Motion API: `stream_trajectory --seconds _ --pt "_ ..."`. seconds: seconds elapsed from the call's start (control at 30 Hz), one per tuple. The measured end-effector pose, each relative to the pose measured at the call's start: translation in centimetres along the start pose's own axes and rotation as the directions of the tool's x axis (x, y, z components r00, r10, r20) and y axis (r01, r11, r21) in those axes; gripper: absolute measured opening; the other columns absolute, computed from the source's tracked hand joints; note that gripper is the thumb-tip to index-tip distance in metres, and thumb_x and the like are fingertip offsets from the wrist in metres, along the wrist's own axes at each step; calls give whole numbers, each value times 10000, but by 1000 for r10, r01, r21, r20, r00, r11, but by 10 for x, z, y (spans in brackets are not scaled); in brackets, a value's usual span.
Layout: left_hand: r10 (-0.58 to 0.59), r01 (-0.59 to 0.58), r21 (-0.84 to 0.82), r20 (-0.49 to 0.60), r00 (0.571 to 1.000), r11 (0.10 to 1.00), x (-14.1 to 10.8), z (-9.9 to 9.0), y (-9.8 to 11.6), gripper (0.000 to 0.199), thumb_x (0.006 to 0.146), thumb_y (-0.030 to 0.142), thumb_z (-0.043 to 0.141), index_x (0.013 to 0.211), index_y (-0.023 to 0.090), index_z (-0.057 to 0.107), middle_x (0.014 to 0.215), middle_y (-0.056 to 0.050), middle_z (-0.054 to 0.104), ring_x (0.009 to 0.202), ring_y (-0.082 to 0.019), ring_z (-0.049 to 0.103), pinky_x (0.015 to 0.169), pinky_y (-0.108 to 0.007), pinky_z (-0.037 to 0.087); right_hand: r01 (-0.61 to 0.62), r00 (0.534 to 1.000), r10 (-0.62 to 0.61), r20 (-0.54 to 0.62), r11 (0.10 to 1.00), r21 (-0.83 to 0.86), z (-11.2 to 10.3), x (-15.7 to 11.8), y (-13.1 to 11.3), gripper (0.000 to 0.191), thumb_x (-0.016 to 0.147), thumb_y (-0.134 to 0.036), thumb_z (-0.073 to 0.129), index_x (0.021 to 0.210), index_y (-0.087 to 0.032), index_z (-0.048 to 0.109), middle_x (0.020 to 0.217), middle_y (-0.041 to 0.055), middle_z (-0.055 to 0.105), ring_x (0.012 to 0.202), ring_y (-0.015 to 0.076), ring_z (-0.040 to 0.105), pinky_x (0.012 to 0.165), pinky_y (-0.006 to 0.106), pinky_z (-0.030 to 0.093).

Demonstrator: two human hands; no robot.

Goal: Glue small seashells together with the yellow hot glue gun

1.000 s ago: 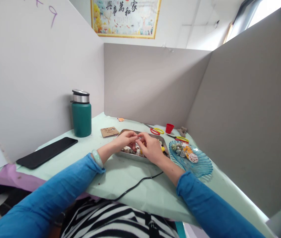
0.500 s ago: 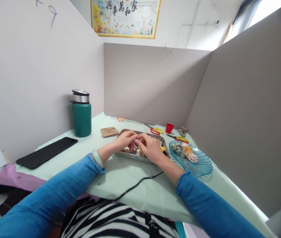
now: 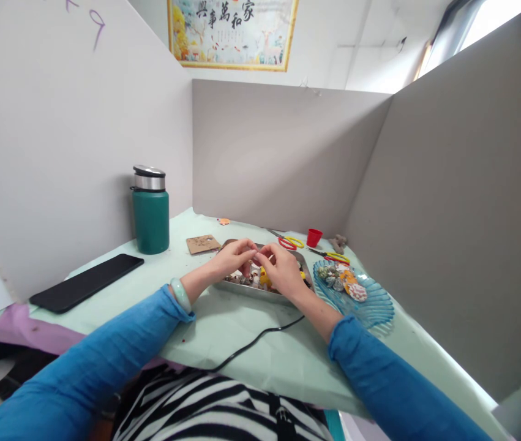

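Note:
Over a shallow metal tray [image 3: 246, 291] full of small mixed pieces, both my hands meet at the fingertips. My left hand [image 3: 235, 257] is closed in a pinch, and whatever sits between its fingers is too small to make out. My right hand [image 3: 281, 266] pinches at the same spot, thumb and forefinger together, its hold also unclear. White, brown and yellow pieces [image 3: 264, 278] show in the tray beneath the hands. To the right of the tray, a blue shell-shaped glass plate [image 3: 374, 306] carries several decorated round pieces [image 3: 340, 278].
Two pairs of scissors, one red-and-yellow [image 3: 291, 242] and one farther right [image 3: 337, 258], lie behind the tray near a red cup [image 3: 314, 237]. At left stand a green bottle [image 3: 151, 214] and a black phone [image 3: 88, 282]. A brown card [image 3: 203, 244] and a black cable [image 3: 260, 337] lie on the table.
My right hand has shifted slightly, fingers bending further, and more yellow pieces show beneath it. The left hand stays nearly still.

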State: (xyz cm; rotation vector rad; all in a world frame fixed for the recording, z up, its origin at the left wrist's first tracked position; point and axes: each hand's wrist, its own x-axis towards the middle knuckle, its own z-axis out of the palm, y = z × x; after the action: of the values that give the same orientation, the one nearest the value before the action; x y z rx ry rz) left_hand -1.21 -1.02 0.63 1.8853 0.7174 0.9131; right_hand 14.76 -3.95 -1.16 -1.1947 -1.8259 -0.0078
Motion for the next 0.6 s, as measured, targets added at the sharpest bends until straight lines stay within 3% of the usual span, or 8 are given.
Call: stream_trajectory --seconds 0.27,0.6 --pt "4 -1 -100 29 1000 995 0 1 1 301 773 411 545 868 141 452 634 18 579 464 -73 552 466 -189 413 0 1000 -1 7 995 101 -1 1 -3 188 833 -358 466 793 -190 541 740 4 615 655 116 543 612 225 385" --pt "29 -17 -120 103 994 993 0 -3 -4 296 786 396 547 881 127 469 501 30 557 457 -89 556 470 -186 386 -29 998 20 57 989 146 -1 1 1 155 831 -341 466 788 -199 512 698 -7 604 647 125 545 612 233 397"
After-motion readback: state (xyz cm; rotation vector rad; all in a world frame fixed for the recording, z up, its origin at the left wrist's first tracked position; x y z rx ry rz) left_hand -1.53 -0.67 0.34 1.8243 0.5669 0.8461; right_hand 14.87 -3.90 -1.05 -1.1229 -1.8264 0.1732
